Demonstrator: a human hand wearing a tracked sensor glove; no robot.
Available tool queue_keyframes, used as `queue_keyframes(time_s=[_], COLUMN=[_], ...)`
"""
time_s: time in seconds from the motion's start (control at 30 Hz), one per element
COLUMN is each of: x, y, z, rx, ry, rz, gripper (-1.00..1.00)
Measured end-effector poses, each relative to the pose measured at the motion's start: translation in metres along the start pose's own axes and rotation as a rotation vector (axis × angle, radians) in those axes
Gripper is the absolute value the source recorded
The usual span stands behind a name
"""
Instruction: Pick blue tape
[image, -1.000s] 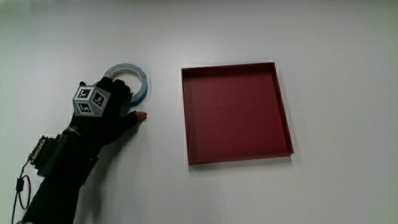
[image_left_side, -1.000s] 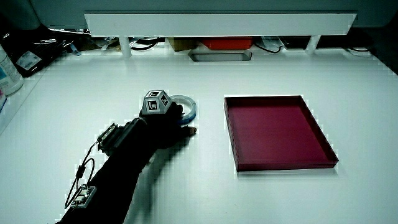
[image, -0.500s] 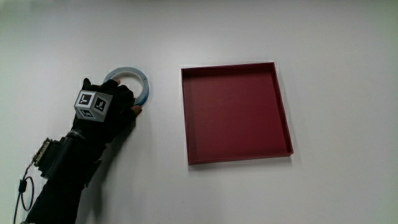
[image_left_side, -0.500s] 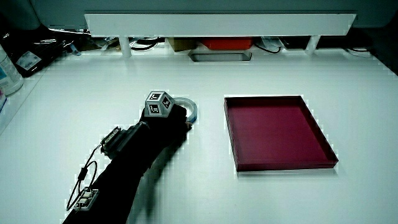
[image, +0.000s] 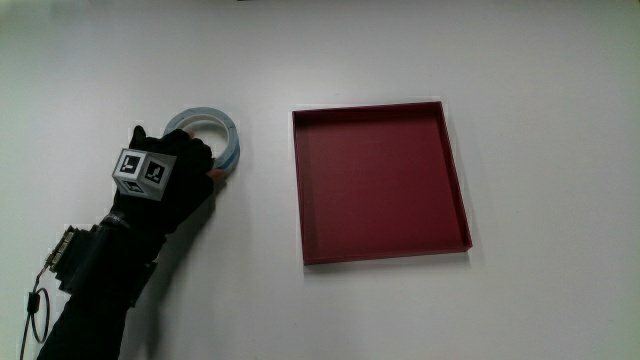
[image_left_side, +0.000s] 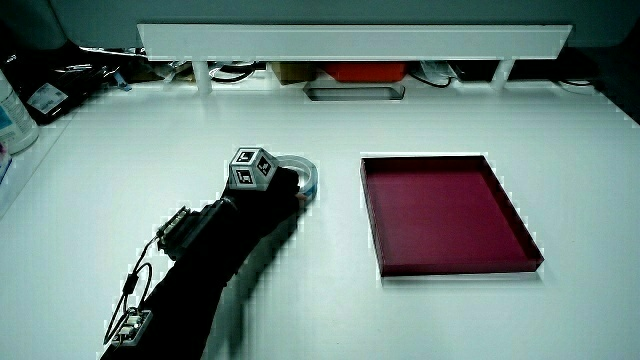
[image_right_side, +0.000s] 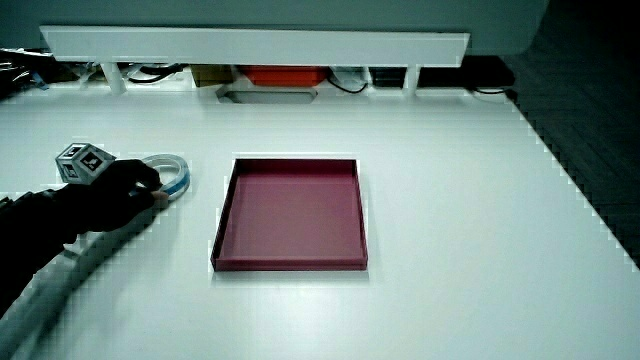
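Observation:
The blue tape is a pale blue ring lying on the white table beside the dark red tray. The gloved hand rests over the part of the ring nearest the person, with its fingers curled around the rim and the thumb tip against the ring's outer side. The patterned cube sits on the back of the hand. In both side views the tape shows past the knuckles of the hand, partly hidden by them.
The red tray holds nothing. A low white partition runs along the table's edge farthest from the person, with small items under it. A wired box is strapped to the forearm.
The hand has slid forward onto the tape and its fingers have closed around the ring's rim; the thumb has drawn in against the ring. The tray has not moved.

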Motion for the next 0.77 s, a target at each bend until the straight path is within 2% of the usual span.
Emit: queue_keyframes(time_s=[0.23,0.27,0.3,0.33,0.37,0.4,0.43,0.47,0.5,0.53,0.57,0.6,0.7,0.73,0.77], x=[0.032,0.04,0.04,0.051,0.054,0.066,0.072,0.079,0.084,0.091,0.097,0.098,0.118,0.121,0.125], y=[-0.005,-0.006,-0.005,-0.005,-0.004,-0.004,-0.004,-0.004,-0.005,-0.005,-0.005,-0.004,-0.002,-0.001,0.0], z=[0.03,0.035,0.032,0.038,0.035,0.044,0.045,0.048,0.048,0.052,0.055,0.049,0.055,0.053,0.052], rx=[0.04,0.051,0.066,0.066,0.087,0.082,0.069,0.077,0.083,0.093,0.099,0.105,0.092,0.099,0.1], ry=[0.008,0.034,-0.02,0.035,-0.002,0.053,0.045,0.059,0.04,0.11,0.127,0.085,0.131,0.097,0.096], rz=[-0.059,-0.072,-0.102,-0.137,-0.13,-0.172,-0.16,-0.182,-0.188,-0.236,-0.23,-0.231,-0.282,-0.314,-0.332], gripper=[1.0,1.0,1.0,1.0,1.0,1.0,1.0,1.0,1.0,1.0,1.0,1.0,1.0,1.0,1.0])
